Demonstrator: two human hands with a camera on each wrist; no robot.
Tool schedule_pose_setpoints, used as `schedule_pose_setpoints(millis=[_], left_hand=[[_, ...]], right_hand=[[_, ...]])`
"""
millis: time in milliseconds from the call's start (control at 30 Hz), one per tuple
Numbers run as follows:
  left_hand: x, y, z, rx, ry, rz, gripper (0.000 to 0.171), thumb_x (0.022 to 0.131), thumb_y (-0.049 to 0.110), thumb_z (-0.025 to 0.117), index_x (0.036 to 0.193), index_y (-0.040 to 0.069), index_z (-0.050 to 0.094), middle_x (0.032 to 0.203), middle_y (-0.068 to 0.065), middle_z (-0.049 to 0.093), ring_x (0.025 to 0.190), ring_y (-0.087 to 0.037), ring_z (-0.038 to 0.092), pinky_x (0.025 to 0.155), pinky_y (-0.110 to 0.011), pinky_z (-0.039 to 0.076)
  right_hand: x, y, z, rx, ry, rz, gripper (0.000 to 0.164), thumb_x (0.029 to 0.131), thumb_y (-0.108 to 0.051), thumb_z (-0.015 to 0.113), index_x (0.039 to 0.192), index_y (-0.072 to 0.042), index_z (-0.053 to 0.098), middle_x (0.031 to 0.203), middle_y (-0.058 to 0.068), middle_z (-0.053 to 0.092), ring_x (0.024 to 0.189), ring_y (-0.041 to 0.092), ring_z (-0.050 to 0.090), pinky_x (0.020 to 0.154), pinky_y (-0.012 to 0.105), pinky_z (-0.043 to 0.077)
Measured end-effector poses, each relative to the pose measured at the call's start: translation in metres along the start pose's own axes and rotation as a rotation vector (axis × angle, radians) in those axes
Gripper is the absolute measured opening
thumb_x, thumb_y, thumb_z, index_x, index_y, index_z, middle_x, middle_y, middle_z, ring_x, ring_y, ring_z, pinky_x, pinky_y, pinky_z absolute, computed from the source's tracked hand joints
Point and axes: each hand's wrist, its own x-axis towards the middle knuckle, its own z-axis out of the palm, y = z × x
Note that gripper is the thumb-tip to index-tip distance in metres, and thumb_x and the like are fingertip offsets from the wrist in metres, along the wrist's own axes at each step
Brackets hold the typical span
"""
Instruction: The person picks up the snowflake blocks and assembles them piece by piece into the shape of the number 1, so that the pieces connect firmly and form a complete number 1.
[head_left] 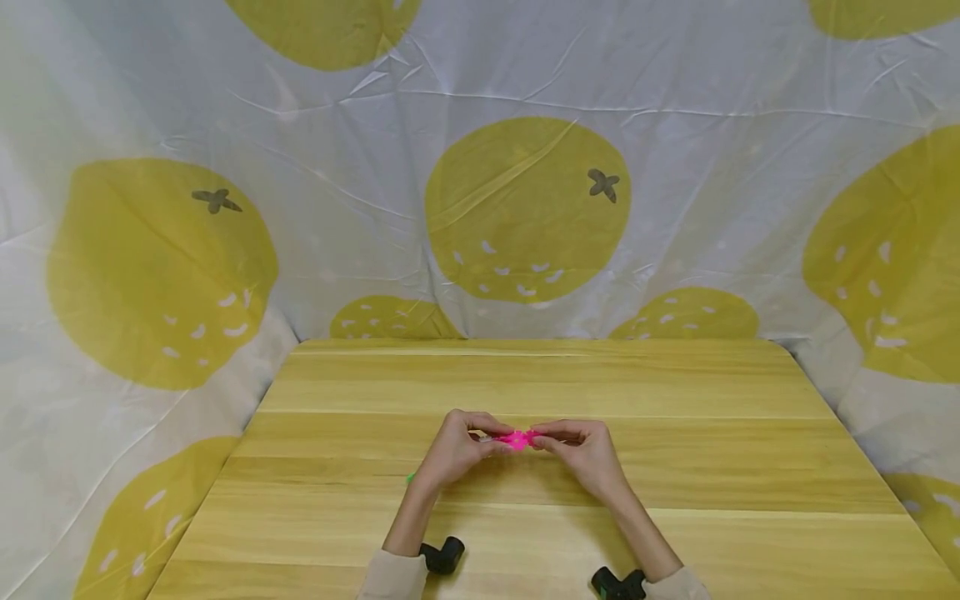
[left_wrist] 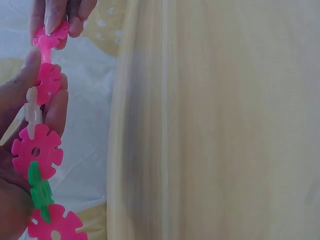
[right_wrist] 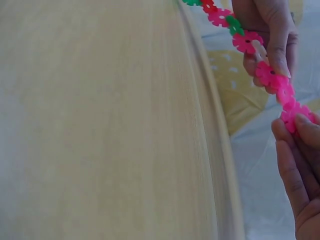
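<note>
A chain of notched plastic snowflake discs, in pink, green, white and red, stretches between and past both hands. My left hand (head_left: 462, 446) pinches the chain at a pink snowflake disc (left_wrist: 49, 82), beside a white disc (left_wrist: 33, 112). Further back along the chain, a green disc (left_wrist: 41, 190) sits edge-on between two pink ones. Thumb and fingers of my right hand (head_left: 581, 450) pinch the pink end disc (right_wrist: 296, 117), which is joined to another pink disc (right_wrist: 285, 92). In the head view, the left hand and forearm hide most of the chain.
The wooden table (head_left: 712, 467) lies beneath both hands. Black wrist cameras (head_left: 444, 556) sit by the cuffs. Behind the table hangs a white cloth (head_left: 360, 183) printed with large yellow fruit. In the right wrist view, the chain's far end overlaps the table edge (right_wrist: 227, 165).
</note>
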Motion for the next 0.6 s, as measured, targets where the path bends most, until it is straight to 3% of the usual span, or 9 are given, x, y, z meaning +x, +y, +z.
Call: schedule_pose_setpoints(millis=[300,600], left_hand=[[-0.0002,-0.0017,0.0005,-0.007,-0.011,-0.015,0.015,0.088,0.004,0.081,0.101,0.011,0.084,0.103,-0.007,0.080,0.092,-0.014,0.067,0.068,-0.023,0.055],[-0.0007,0.0002,0.0026,-0.047,-0.001,-0.015,0.015,0.087,0.002,0.081,0.101,0.006,0.083,0.104,-0.015,0.079,0.096,-0.024,0.067,0.065,-0.022,0.051]], right_hand=[[0.0006,0.0027,0.0028,0.032,-0.037,0.019,0.016,0.090,-0.006,0.079,0.104,0.002,0.080,0.099,0.022,0.079,0.086,0.015,0.079,0.077,0.042,0.064],[0.0001,0.0023,0.0032,0.043,-0.023,0.052,0.016,0.090,-0.005,0.078,0.104,0.003,0.080,0.099,0.023,0.079,0.085,0.015,0.079,0.078,0.044,0.063]])
